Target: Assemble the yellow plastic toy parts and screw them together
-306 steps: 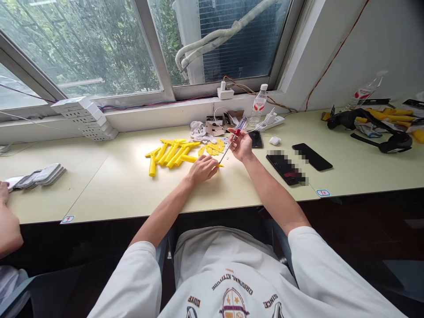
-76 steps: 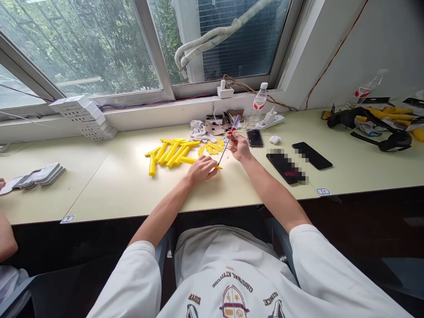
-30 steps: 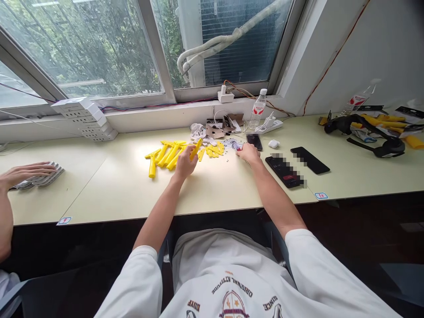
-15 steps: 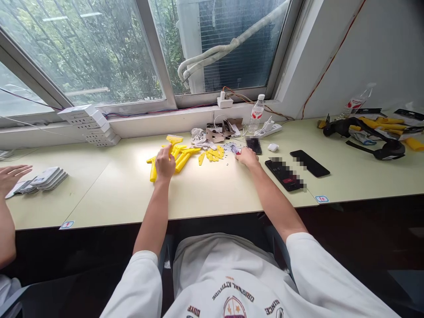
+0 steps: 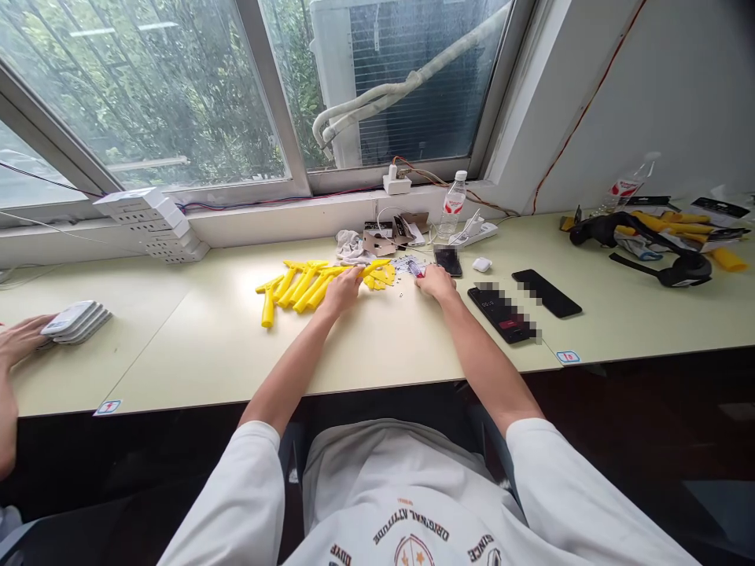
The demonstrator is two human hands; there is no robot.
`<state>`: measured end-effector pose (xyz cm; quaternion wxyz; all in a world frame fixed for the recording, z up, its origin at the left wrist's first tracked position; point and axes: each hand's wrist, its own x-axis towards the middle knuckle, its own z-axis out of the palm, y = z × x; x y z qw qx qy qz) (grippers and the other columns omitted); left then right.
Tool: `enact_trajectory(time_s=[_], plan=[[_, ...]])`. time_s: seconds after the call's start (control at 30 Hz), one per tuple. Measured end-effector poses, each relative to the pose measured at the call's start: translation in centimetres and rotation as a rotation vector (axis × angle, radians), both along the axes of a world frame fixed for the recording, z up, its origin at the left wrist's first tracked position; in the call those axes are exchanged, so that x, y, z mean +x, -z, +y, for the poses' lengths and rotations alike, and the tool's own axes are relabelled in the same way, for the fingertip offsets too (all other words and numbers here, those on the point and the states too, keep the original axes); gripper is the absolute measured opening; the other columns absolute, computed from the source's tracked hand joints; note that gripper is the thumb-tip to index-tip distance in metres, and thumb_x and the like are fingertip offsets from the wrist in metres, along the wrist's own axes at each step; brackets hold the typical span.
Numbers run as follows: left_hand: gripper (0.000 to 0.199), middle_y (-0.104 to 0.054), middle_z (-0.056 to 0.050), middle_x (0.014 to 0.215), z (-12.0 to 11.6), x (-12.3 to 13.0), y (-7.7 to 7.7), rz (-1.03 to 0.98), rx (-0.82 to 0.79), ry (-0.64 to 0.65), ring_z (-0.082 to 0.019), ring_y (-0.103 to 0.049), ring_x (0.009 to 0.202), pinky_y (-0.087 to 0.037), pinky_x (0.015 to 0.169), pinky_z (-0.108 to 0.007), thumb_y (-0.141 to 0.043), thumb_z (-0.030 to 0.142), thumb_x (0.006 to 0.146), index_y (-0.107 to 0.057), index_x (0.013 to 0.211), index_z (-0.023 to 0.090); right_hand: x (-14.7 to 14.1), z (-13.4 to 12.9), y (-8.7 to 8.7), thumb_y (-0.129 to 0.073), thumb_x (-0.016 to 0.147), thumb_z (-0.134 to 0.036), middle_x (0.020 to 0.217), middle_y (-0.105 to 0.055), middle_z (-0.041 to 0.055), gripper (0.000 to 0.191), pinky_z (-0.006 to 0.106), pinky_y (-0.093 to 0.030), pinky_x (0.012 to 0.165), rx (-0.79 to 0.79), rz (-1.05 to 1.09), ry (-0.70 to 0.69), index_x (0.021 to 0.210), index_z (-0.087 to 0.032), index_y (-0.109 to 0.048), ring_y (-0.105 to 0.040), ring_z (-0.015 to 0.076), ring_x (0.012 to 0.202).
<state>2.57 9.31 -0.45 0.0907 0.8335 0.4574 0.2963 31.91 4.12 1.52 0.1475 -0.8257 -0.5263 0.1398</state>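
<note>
From the head camera, the left hand (image 5: 342, 289) has its grip closed on a yellow plastic bar (image 5: 371, 268), beside other yellow parts (image 5: 292, 289) on the table (image 5: 177, 346). The right hand (image 5: 435, 283) lies palm down at a red-handled screwdriver (image 5: 416, 269), but its grip cannot be told

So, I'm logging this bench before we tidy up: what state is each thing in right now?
Left hand: resting on a yellow plastic bar
Right hand: fingers curled, tips at the screwdriver
Screwdriver: red handle, mostly hidden by the right hand
Water bottle: upright, capped
Earbud case: shut
Phone: face up, screen lit
Black phone: screen dark
Co-worker's hand: at a white stack
</note>
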Motion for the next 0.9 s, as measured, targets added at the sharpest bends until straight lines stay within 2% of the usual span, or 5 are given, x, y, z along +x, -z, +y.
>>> enact_trajectory(time_s=[0.23, 0.4, 0.5, 0.67, 0.9], plan=[[0.041, -0.074, -0.010, 0.141, 5.3, 0.4, -1.5, -0.074, 0.053, 0.123, -0.027, -0.068, 0.128, -0.052, 0.111, -0.037, -0.055, 0.021, 0.106, -0.069, 0.145, 0.022, -0.2, -0.1, 0.0, -0.072, 0.094, -0.038, 0.136, -0.072, 0.0242, 0.041, 0.043, -0.056, 0.097, 0.003, 0.005, -0.004, 0.129, -0.016, -0.075, -0.070, 0.0395, 0.125], [0.038, -0.077, -0.012, 0.132, 10.8, 0.6, -4.1, -0.001, 0.104, 0.008, -0.028, -0.065, 0.125, -0.045, 0.111, -0.039, -0.056, 0.010, 0.101, -0.075, 0.133, 0.019, -0.3, -0.3, -0.2, -0.070, 0.095, -0.033, 0.135, -0.072, 0.0244, 0.038, 0.042, -0.055, 0.096, 0.003, 0.006, -0.009, 0.129, -0.016, -0.075, -0.071, 0.0386, 0.123], [0.039, -0.078, -0.011, 0.125, 13.1, 0.5, -4.9, 0.088, 0.052, 0.009, -0.027, -0.068, 0.114, -0.048, 0.102, -0.036, -0.060, 0.009, 0.094, -0.076, 0.128, 0.021, -0.4, -0.3, -0.3, -0.070, 0.096, -0.034, 0.137, -0.072, 0.0241, 0.038, 0.041, -0.055, 0.097, 0.003, 0.008, -0.002, 0.130, -0.016, -0.073, -0.070, 0.0377, 0.123], [0.043, -0.078, -0.010, 0.115, 14.4, 0.7, -4.6, 0.246, -0.005, 0.020, -0.026, -0.067, 0.103, -0.049, 0.096, -0.035, -0.070, 0.020, 0.090, -0.072, 0.132, 0.021, -0.5, -0.2, -0.4, -0.069, 0.098, -0.037, 0.138, -0.072, 0.0217, 0.036, 0.042, -0.055, 0.097, -0.004, 0.020, 0.000, 0.129, -0.019, -0.072, -0.070, 0.0371, 0.123], [0.037, -0.071, -0.016, 0.138, 13.9, 1.3, -3.2, 0.256, 0.061, -0.121, -0.032, -0.060, 0.131, -0.039, 0.117, -0.047, -0.056, 0.023, 0.099, -0.069, 0.134, 0.021, -0.6, -0.2, -0.4, -0.069, 0.099, -0.038, 0.138, -0.072, 0.0223, 0.037, 0.044, -0.055, 0.098, -0.005, 0.024, -0.004, 0.131, -0.018, -0.072, -0.070, 0.0375, 0.124]])
